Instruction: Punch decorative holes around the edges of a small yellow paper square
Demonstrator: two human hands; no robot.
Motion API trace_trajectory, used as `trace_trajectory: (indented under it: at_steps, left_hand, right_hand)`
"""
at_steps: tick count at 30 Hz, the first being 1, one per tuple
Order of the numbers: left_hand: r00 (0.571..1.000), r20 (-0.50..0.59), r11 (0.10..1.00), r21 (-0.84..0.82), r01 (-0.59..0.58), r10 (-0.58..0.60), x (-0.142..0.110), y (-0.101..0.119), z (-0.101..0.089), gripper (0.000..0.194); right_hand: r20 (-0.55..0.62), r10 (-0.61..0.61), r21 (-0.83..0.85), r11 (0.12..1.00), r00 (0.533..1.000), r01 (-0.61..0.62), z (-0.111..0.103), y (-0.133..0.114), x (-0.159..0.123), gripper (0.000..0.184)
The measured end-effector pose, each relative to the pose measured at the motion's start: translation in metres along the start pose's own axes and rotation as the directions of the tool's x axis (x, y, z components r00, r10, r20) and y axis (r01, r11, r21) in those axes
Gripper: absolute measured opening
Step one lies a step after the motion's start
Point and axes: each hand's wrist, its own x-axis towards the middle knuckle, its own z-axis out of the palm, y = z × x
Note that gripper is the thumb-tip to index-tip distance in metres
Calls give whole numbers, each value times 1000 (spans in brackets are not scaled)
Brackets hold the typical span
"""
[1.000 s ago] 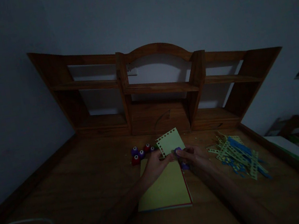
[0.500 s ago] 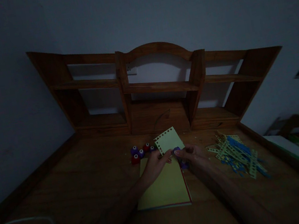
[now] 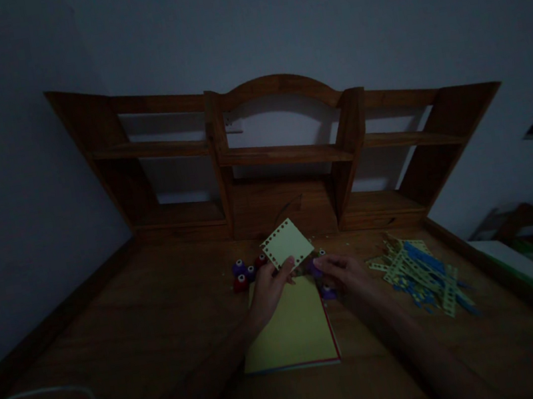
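My left hand (image 3: 270,293) is closed on a pale yellow square of paper (image 3: 287,245), pinched at its lower edge. Small holes run along several edges of that sheet. In my right hand (image 3: 346,272) is a small purple craft punch (image 3: 314,268), just right of the paper's lower corner. Below both hands lies a stack of coloured paper (image 3: 291,337) with a yellow sheet on top. Another purple punch (image 3: 328,293) stands under my right hand, by the stack's right edge.
Several purple and red punches (image 3: 241,283) stand left of the paper. Punched yellow and blue paper strips (image 3: 424,272) are heaped on the right of the wooden desk (image 3: 132,342). A wooden shelf unit (image 3: 283,149) stands at the back. A white cable (image 3: 48,390) lies at the front left.
The paper square has turned and moved up and left, and more of its holed edges show. My right hand, with the purple punch, is now apart from my left.
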Motion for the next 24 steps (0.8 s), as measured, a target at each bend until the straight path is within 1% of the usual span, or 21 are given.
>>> trace_trajectory:
  at_steps: [2,5,7,14,16,19,24]
  left_hand:
    - [1000,8,999,-31,17,-17,0,1,0,37]
    - [998,21,997,-62,54,-53,-1,3,1,36]
    - [997,29,994,-75,74,-72,-1,4,1,36]
    - [994,29,989,-95,112,-110,-1,1,2,36]
    - [993,37,989,-92,114,-111,-1,2,2,36]
    - [992,39,988,-93,121,-118,-2,5,2,36]
    - [989,50,984,-105,141,-136,-4,9,4,35]
  right_hand:
    - [12,8,74,997,1000,-9,-2,1,3,35]
    - [30,54,150,987,998,-58,-6,2,9,45]
    - [46,94,186,977,995,-101,-8,1,13,47]
    - [134,165,290,936,977,-198,-19,-1,14,52]
    - [138,199,306,923,970,-233,-21,0,15,55]
    - [113,220,294,924,969,-244,-19,-1,14,57]
    - [-4,159,186,970,987,-155,-11,-6,8,60]
